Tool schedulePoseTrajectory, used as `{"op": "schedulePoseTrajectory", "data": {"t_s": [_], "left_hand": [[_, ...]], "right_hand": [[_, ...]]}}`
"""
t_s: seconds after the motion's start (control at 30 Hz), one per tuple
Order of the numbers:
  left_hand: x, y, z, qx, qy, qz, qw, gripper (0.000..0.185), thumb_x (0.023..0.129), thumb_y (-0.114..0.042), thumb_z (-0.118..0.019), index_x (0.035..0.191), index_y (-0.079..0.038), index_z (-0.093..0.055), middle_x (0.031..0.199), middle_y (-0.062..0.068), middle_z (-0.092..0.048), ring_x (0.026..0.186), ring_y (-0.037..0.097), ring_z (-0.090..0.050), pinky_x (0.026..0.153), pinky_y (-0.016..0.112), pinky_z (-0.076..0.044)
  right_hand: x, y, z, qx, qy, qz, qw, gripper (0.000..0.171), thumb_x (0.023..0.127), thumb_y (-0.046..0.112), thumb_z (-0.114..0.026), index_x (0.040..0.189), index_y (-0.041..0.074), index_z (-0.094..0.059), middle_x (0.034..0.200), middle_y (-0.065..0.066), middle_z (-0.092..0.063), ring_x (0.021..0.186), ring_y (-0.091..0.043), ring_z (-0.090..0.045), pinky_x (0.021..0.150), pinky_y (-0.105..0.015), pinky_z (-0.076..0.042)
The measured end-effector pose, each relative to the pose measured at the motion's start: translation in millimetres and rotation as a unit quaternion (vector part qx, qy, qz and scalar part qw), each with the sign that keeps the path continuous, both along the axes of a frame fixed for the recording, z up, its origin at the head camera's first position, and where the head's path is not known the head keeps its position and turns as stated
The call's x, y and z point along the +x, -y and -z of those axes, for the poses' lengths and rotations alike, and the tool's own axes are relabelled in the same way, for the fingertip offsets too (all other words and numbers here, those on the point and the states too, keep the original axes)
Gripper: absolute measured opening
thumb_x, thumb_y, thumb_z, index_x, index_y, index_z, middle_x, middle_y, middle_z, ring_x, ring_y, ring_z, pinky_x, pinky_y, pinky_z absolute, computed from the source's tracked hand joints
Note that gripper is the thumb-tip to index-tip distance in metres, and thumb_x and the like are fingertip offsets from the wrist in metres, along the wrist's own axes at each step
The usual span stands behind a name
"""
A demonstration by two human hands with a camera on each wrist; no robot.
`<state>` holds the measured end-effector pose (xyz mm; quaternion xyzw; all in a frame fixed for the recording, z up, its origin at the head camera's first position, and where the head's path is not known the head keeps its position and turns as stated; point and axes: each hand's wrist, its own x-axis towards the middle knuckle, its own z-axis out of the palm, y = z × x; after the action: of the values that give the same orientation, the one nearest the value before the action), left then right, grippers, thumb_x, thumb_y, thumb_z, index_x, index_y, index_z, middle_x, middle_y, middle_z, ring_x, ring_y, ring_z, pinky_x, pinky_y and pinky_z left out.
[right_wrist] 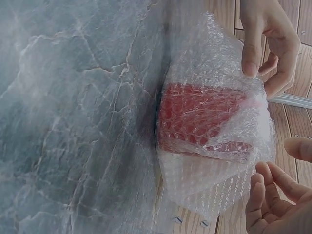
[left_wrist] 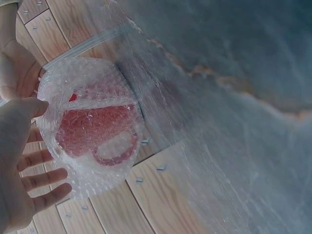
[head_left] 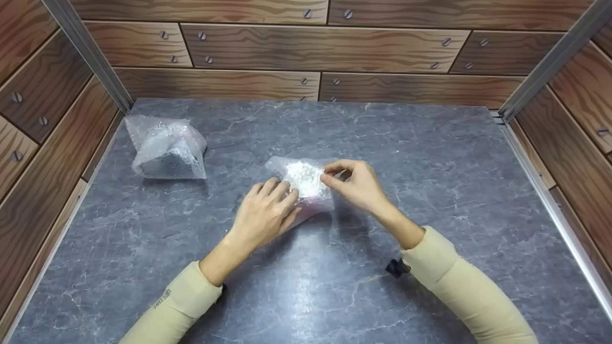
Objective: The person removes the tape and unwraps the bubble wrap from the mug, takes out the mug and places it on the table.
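Observation:
A bubble-wrapped bundle [head_left: 306,184] lies in the middle of the grey marble table [head_left: 430,191]. Through the wrap a red object [left_wrist: 90,129] shows, with a loop like a handle [left_wrist: 117,151]. My left hand [head_left: 282,191] rests on the bundle's near left side with its fingers [left_wrist: 41,178] fairly straight against the wrap. My right hand [head_left: 329,173] pinches a fold of the bubble wrap [right_wrist: 229,58] between thumb and fingers at the bundle's right top edge. In the right wrist view the red object [right_wrist: 200,114] sits under the wrap, below the pinching right hand [right_wrist: 261,73].
A second bubble-wrapped bundle [head_left: 167,148] with something dark inside stands at the table's back left. Wood-panel walls [head_left: 311,48] with metal corner posts [head_left: 86,52] close in the back and both sides. Bare tabletop lies to the right and in front.

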<state>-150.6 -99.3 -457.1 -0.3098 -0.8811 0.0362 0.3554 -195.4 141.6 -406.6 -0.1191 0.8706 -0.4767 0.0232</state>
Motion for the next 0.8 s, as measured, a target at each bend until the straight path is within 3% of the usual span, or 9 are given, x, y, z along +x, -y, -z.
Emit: {"op": "schedulePoseTrajectory", "data": {"t_s": [0.27,0.57,0.8], "left_hand": [[-0.1,-0.4,0.1,0.002,-0.002,0.000,1.0000,0.033,0.094,-0.045,-0.073,0.114,-0.018,-0.070,0.113,0.002,-0.074,0.108,0.024,-0.071,0.082,0.036,-0.061],[-0.2,0.0,-0.1,0.004,-0.002,0.002,1.0000,0.035,0.095,-0.047,-0.072,0.115,-0.019,-0.070,0.114,0.002,-0.074,0.109,0.025,-0.071,0.084,0.036,-0.061],[-0.4,0.0,-0.1,-0.001,-0.002,0.002,1.0000,0.033,0.095,-0.046,-0.072,0.114,-0.019,-0.070,0.113,0.002,-0.074,0.109,0.025,-0.071,0.084,0.036,-0.061]], "right_hand": [[-3.3,1.5,-3.0,-0.035,0.045,-0.010,0.998,0.028,0.092,0.016,-0.079,0.115,0.000,-0.077,0.107,-0.016,-0.078,0.071,-0.009,-0.061,0.062,-0.016,-0.050],[-3.5,1.8,-4.2,-0.074,0.100,-0.009,0.992,0.028,0.092,0.013,-0.079,0.116,-0.001,-0.076,0.091,0.003,-0.073,0.067,-0.007,-0.057,0.057,-0.016,-0.050],[-1.9,4.1,-1.9,-0.075,0.098,-0.011,0.992,0.025,0.092,0.012,-0.080,0.112,-0.003,-0.077,0.096,-0.005,-0.078,0.078,-0.008,-0.067,0.073,-0.019,-0.057]]}}
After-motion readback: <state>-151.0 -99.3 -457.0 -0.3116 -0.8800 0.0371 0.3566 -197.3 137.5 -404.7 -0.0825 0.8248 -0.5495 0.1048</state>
